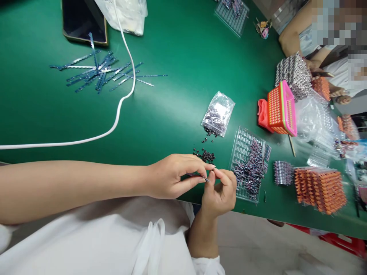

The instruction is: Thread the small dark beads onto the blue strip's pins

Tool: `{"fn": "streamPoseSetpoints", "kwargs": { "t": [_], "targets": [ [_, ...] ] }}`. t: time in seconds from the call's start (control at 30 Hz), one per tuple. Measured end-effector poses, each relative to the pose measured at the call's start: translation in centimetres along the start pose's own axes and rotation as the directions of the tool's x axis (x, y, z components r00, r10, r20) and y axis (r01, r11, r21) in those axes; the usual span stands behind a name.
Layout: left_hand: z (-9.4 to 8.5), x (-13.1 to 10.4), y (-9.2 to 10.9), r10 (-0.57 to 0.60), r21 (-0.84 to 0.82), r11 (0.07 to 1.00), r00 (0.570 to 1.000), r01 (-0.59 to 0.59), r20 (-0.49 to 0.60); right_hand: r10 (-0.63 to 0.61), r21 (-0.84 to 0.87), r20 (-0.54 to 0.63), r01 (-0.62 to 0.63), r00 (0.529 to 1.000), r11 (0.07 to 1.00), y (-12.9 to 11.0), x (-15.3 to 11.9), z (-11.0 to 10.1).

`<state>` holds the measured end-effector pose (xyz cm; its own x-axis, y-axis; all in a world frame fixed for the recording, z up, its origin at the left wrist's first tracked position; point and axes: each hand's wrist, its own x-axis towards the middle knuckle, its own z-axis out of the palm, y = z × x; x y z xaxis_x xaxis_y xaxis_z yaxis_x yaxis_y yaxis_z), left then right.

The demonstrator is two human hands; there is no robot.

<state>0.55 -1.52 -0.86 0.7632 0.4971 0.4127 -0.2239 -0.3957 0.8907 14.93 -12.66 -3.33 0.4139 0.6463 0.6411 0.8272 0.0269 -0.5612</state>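
Note:
My left hand [176, 175] comes in from the left, its thumb and fingers pinched on a thin dark strip [207, 179] whose end pokes out past the fingertips. My right hand [220, 191] meets it, thumb and index finger closed on what looks like a small dark bead [212, 169]. Just beyond the hands lies a loose pile of small dark beads [207, 156]. A clear plastic bag [219, 112] of the same beads spills a few from its lower edge. Beside my right hand, a clear tray [240, 147] holds many thin purple-blue pieces.
Blue metal strips [99, 72] lie scattered under a white cable [119, 110], near a phone [84, 21]. To the right are stacked orange pieces [319, 189], a pink and orange basket [282, 109] and clear plastic packaging [311, 118]. A co-worker's arm [295, 32] rests at the far right.

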Motion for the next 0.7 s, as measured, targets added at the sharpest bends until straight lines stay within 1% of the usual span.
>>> {"fn": "streamPoseSetpoints", "kwargs": {
  "t": [0.23, 0.37, 0.43, 0.5, 0.6, 0.63, 0.7],
  "targets": [
    [-0.01, -0.07, -0.04, 0.088, 0.038, 0.995, 0.996, -0.088, -0.004, 0.035, 0.099, -0.009, -0.033, 0.999, 0.995, 0.05, -0.01, 0.11],
    [0.01, -0.07, 0.08, 0.071, 0.000, 0.997, 0.997, -0.071, -0.008, 0.044, 0.086, 0.008, -0.044, 0.999, 0.995, 0.15, 0.04, -0.02],
    [0.00, -0.07, 0.19, 0.015, -0.031, 0.999, 1.000, -0.015, -0.004, 0.047, 0.102, 0.010, -0.048, 0.999, 0.994, 0.15, 0.09, -0.08],
    [-0.04, -0.03, 0.30, -0.099, -0.065, 0.993, 0.995, 0.099, 0.006, 0.063, 0.152, 0.010, -0.064, 0.998, 0.986, 0.12, 0.16, -0.15],
    [-0.18, 0.15, 0.38, -0.297, -0.110, 0.948, 0.954, 0.300, 0.039, 0.108, 0.241, 0.049, -0.117, 0.993, 0.963, 0.10, 0.25, -0.29],
    [-0.22, 0.22, 0.37, -0.335, -0.122, 0.933, 0.941, 0.338, 0.046, 0.120, 0.258, 0.072, -0.135, 0.990, 0.957, 0.11, 0.28, -0.33],
    [-0.29, 0.36, 0.29, -0.365, -0.133, 0.920, 0.930, 0.368, 0.044, 0.134, 0.274, 0.115, -0.161, 0.984, 0.948, 0.15, 0.32, -0.41]
  ]
}}
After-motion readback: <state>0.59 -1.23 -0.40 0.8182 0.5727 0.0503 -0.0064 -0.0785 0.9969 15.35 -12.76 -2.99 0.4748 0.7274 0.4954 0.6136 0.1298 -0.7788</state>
